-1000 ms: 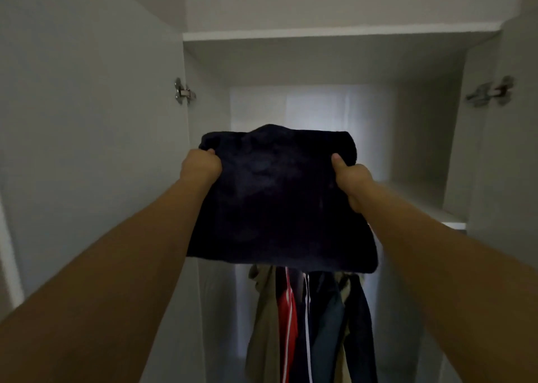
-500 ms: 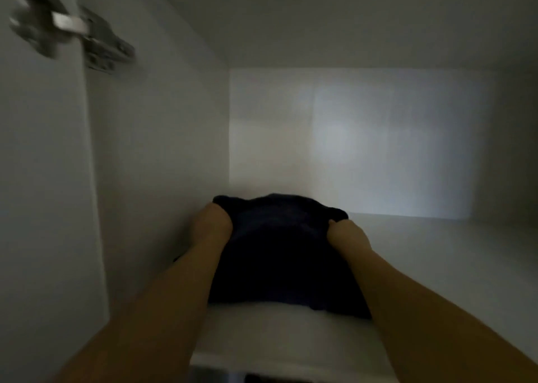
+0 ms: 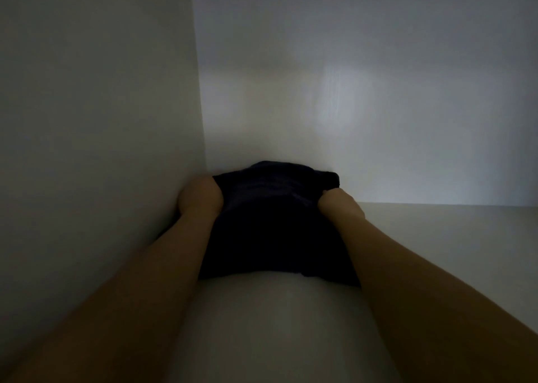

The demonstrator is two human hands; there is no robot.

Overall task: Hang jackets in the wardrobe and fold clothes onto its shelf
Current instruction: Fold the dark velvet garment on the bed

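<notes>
1. a folded dark garment lies on the white shelf, deep in the back-left corner, its far edge touching the back wall.
2. the left hand grips the garment's side at 9 o'clock, fingers tucked out of sight under the cloth, its outer side touching the side wall.
3. the right hand grips the opposite side at 3 o'clock, fingers curled into the fabric.
4. both forearms reach in from 6 o'clock, flanking the garment.
5. the light is dim; cloth detail is too dark to tell.
</notes>
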